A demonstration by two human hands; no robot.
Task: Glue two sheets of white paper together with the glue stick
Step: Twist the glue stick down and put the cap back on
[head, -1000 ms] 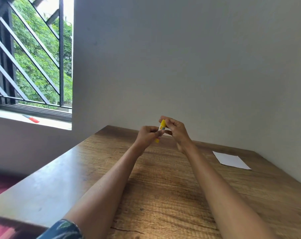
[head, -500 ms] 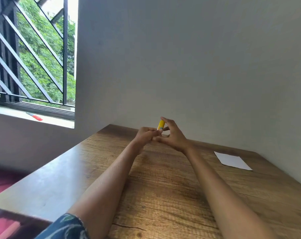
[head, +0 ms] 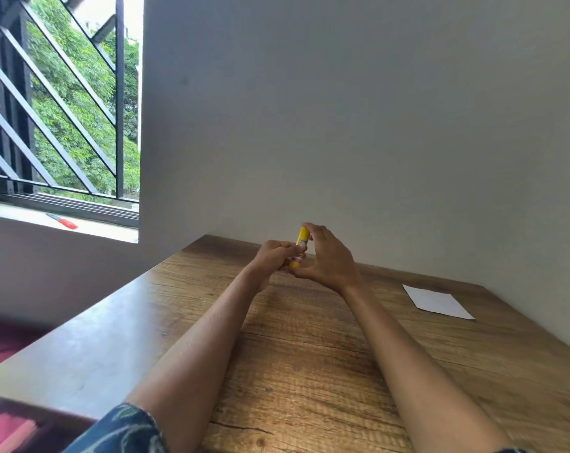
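A yellow glue stick point(head: 301, 241) stands nearly upright between my two hands above the far part of the wooden table point(head: 309, 354). My left hand point(head: 273, 258) grips its lower half with curled fingers. My right hand point(head: 329, 259) has a fingertip on the top end and its thumb under the bottom end. White paper point(head: 437, 301) lies flat on the table at the far right, apart from both hands; whether it is one sheet or two stacked I cannot tell.
A grey wall runs close behind the table and along its right side. A barred window point(head: 58, 103) is at the left, with a red and blue tool point(head: 63, 221) on its sill. The table's left edge drops to a reddish floor.
The glue stick has turned from tilted to nearly upright. My right hand has opened up and shifted to span the stick from top to bottom. The view has panned slightly left.
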